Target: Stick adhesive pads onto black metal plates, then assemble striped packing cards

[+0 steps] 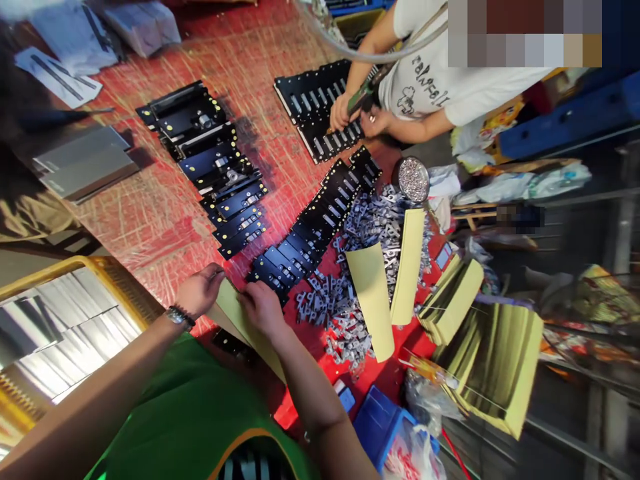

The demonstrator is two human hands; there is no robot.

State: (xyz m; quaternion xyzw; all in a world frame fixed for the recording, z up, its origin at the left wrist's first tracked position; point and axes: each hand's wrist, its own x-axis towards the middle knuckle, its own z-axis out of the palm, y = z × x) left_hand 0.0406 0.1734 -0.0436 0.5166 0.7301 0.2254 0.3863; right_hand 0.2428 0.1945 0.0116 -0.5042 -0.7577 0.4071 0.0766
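A pale yellow paper strip slants across my front, close to my body. My left hand, with a bracelet on its wrist, has its fingers pinched at the strip's upper end. Across the strip's other edge my right hand is closed, fingers curled on the paper. Partly under the strip and my arms lies a dark plate. Just beyond my right hand runs a row of overlapping black plates with small metal fittings.
Loose metal brackets are heaped to the right, with two yellow strips on top. Beside them are a round tin of small metal parts and bundled yellow strips. Opposite, a co-worker's hands work over black plates. A yellow crate stands left.
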